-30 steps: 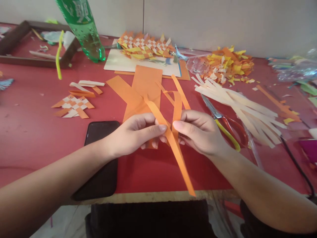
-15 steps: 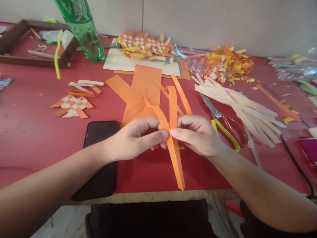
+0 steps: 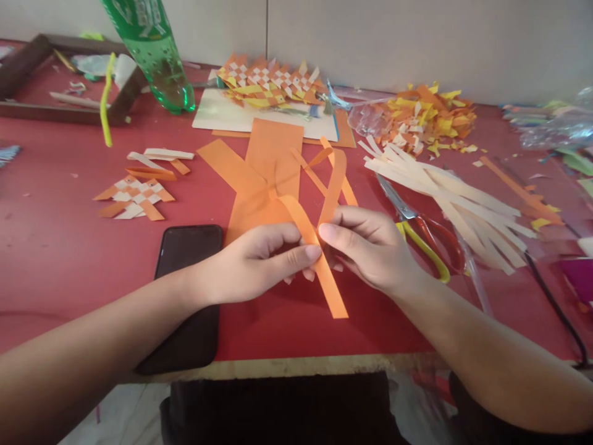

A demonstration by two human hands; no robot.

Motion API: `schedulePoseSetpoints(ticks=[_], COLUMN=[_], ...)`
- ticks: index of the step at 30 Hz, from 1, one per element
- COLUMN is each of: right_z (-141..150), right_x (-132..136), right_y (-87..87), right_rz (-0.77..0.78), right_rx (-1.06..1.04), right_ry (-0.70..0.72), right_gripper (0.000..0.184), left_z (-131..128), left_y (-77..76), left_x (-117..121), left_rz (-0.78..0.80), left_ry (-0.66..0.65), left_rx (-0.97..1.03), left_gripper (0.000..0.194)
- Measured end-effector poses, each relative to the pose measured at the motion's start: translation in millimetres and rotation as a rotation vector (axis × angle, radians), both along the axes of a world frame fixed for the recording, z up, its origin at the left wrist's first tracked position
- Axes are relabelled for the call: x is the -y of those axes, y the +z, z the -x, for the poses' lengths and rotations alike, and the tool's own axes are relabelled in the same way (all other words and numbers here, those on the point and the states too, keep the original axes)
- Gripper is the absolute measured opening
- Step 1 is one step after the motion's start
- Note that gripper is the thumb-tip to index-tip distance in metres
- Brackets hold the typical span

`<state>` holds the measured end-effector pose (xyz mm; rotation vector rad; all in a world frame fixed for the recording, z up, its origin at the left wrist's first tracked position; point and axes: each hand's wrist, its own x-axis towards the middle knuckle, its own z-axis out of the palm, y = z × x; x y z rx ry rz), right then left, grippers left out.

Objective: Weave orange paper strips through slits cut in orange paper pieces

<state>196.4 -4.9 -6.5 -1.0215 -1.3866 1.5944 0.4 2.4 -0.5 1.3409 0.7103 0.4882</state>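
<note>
Above the near side of the table, my left hand (image 3: 262,259) pinches an orange paper strip (image 3: 332,289) between thumb and fingers. The strip's lower end hangs down past the fingertips, and its upper part curves away to the left. My right hand (image 3: 370,247), close beside it, has thumb and fingers closed on an orange length of strip (image 3: 336,179) that rises and curls over at the top. The two lengths meet near my thumbs; whether they are one strip or two I cannot tell. Behind them lie orange paper sheets (image 3: 275,148).
A black phone (image 3: 189,253) lies by my left forearm, a woven paper fish (image 3: 135,198) beyond it. To the right are scissors (image 3: 426,247) and pale paper strips (image 3: 445,191). Further back stand a green bottle (image 3: 162,68), more woven fish (image 3: 269,80) and a pile of paper scraps (image 3: 430,117).
The hanging lower part of the strip has become shorter and its end is higher. The length in my right hand now leans right and curls. My right hand has risen slightly.
</note>
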Motion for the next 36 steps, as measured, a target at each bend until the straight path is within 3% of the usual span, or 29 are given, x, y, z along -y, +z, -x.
schedulePoseSetpoints(ticks=[6,19,28,36], right_z=[-0.5,1.9,-1.5,-0.7], right_x=[1.6,4.8,2.2,3.4], right_y=[2.2,3.1,-1.3,3.5], right_rz=[0.063,-0.108,-0.038,-0.066], right_rx=[-0.072,0.038,-0.11,-0.016], right_ry=[0.139,0.029,0.236,0.104], right_gripper=[0.027,0.028,0.024,0.029], left_z=[0.3,1.2,3.0,1.8], left_y=[1.3,-2.3,3.3,1.5], left_x=[-0.3,-3.7,-0.6,-3.1], left_rz=[0.06,0.112,0.052,0.068], left_ry=[0.03,0.057,-0.006,0.036], left_rx=[0.033,0.117,0.073,0.119], left_gripper=[0.022,0.022,0.028,0.03])
